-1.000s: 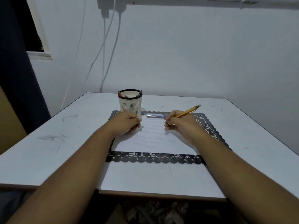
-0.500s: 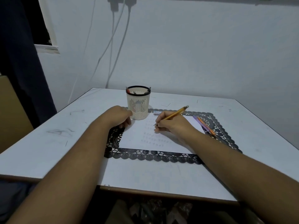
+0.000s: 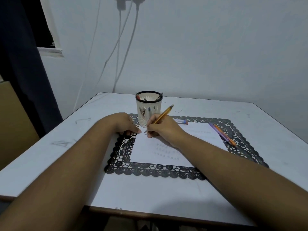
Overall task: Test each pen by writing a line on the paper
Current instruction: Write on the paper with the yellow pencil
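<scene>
On the white counter (image 3: 233, 117) lies a black lace placemat (image 3: 150, 170) with a white sheet of paper (image 3: 146, 147) on it. The right hand (image 3: 164, 129) grips an orange pen (image 3: 164, 113), its tip at the paper's far left corner. The left hand (image 3: 124, 123) rests on the mat's edge, beside a cream slotted pen holder (image 3: 148, 108). An orange and a purple pen (image 3: 222, 134) lie at the paper's right edge.

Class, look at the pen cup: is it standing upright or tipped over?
Upright. The pen cup stands on its base at the lace mat's far edge, rim up, pen ends poking out.
</scene>
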